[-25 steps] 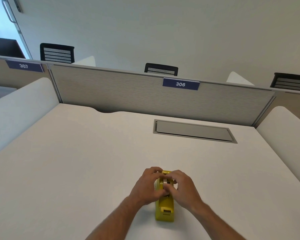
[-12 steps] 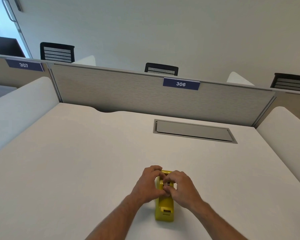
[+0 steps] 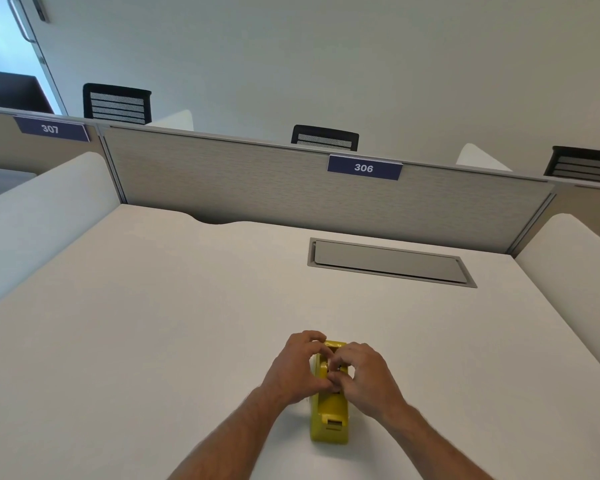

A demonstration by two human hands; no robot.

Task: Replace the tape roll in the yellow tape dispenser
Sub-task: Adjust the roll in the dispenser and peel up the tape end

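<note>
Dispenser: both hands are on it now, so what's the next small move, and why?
Probably press the roll down to seat it. Both hands, left and right, curl over the roll well of the dispenser, which sits flat on the desk; fingers hide the roll, so seating is unconfirmed.

The left hand point(image 3: 297, 370) and right hand point(image 3: 364, 377) cover the middle of the dispenser point(image 3: 329, 415), so the tape roll inside is not visible. Both forearms are cut by the bottom edge. The partition point(image 3: 257, 181) hides the lower part of the chairs point(image 3: 117, 103). The door point(image 3: 11, 46) is cut at the left edge.
</note>
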